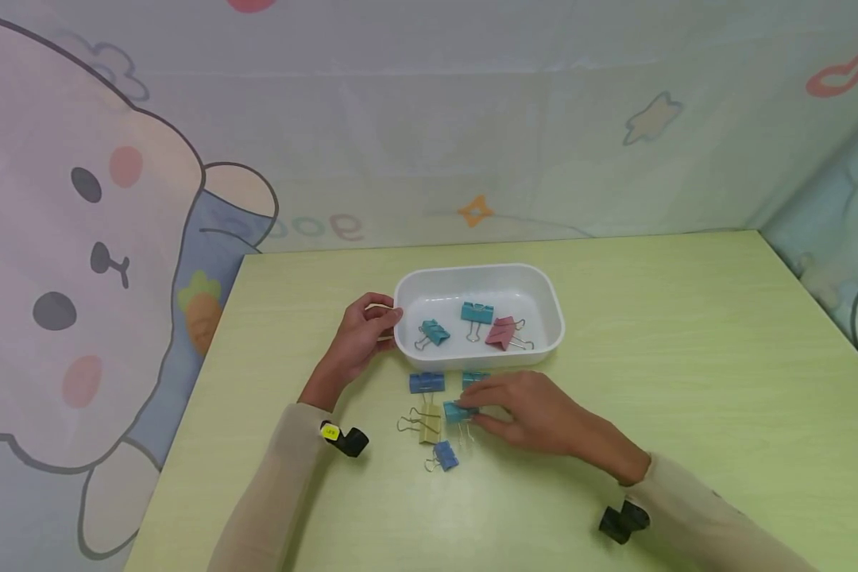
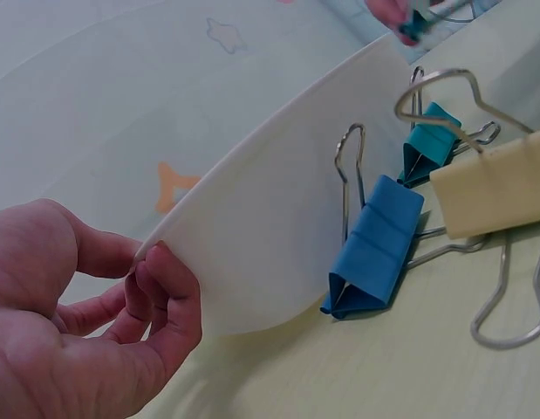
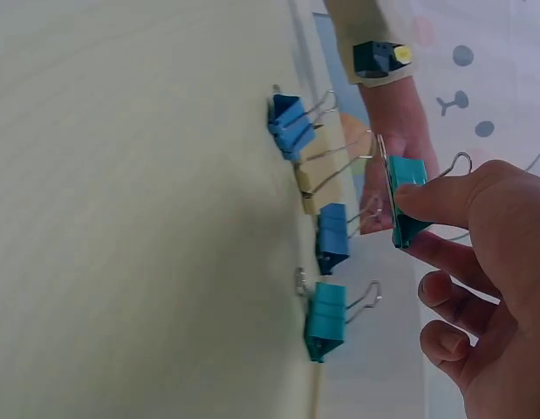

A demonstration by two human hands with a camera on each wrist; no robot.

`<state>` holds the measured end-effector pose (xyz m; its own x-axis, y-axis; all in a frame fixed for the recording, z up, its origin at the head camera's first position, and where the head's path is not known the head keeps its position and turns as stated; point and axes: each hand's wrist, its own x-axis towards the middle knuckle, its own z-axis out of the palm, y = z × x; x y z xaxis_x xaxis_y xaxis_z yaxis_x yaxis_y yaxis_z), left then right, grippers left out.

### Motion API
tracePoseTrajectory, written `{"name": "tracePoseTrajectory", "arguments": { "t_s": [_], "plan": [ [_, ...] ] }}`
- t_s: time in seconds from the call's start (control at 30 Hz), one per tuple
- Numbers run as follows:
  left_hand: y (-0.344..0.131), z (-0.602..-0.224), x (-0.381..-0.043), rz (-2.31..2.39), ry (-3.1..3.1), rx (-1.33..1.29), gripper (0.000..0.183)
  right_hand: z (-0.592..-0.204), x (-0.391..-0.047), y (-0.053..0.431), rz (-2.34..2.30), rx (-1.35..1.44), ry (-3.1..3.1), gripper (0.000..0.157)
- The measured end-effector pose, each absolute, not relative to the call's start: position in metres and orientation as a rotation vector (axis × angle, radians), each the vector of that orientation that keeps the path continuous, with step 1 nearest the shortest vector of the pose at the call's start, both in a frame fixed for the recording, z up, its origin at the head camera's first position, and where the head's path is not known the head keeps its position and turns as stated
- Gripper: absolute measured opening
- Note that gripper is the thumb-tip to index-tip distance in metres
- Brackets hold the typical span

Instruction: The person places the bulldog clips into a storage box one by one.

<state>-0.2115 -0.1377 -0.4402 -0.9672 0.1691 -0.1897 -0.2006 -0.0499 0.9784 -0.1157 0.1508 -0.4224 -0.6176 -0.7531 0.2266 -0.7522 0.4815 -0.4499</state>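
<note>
1. From the head view I see that my left hand (image 1: 357,338) is at the left end of the white tray (image 1: 472,361); the left wrist view shows more exactly that thumb and fingers pinch its thin rim.
2. My right hand (image 1: 532,409) is clamped on the held teal clip (image 3: 407,170), in front of the tray. The right wrist view shows the thumb across its body and a finger on the other side; in the left wrist view this clip is only blurred.
3. Only the head view shows inside the white tray: a small teal clip (image 1: 435,332), a larger teal clip (image 1: 477,313) and a pink clip (image 1: 501,333).
4. On the table (image 1: 686,357) lie the blue clip (image 2: 379,244), the yellow clip (image 2: 492,188), the small blue clip (image 1: 446,455) and another teal clip (image 3: 326,319), this last partly hidden by my fingers in the head view.
5. The white tray is smooth, oblong, with rounded corners. The left wrist view shows the blue clip's body as a folded, three-sided sleeve, with handles of bent shiny wire. The table has a pale yellow-green, faintly grained surface.
</note>
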Motion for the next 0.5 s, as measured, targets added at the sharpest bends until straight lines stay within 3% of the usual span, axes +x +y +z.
{"name": "tracePoseTrajectory", "arguments": {
  "t_s": [0.5],
  "plan": [
    [-0.138,-0.439,-0.212,2.120,1.961,-0.015,0.036,-0.374,-0.145,0.149,-0.920,-1.497,2.827,0.027]
  ]
}}
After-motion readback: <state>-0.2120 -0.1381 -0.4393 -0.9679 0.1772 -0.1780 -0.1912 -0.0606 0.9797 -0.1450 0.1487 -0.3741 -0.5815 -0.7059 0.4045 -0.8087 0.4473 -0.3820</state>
